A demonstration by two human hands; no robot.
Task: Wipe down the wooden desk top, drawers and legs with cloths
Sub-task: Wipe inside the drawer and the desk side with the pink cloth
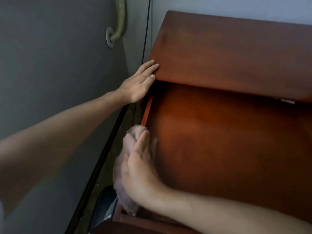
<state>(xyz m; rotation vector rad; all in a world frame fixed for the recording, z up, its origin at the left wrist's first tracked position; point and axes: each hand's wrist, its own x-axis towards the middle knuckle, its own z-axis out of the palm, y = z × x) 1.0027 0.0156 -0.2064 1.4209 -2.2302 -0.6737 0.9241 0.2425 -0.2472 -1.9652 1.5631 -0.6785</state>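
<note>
**Desk corner, cloth at the left edge**

We look down on the wooden desk top [236,51], red-brown, set close to a grey wall [50,73]. Below it, the desk's front panel [219,141]. Our left hand [136,83] lies flat, fingers straight, on the top's near-left corner. Our right hand [140,164] grips a pale pink cloth [125,149] against the panel's left edge. No writing legible.

desk [236,48]: 1 | cloth [128,149]: 1 (pale pink) | hands: 2 – left hand [138,83], right hand [140,168] | pipe [120,17]: 1 | cable [146,27]: 1

Cloth [128,159] against desk [236,53] side
</note>
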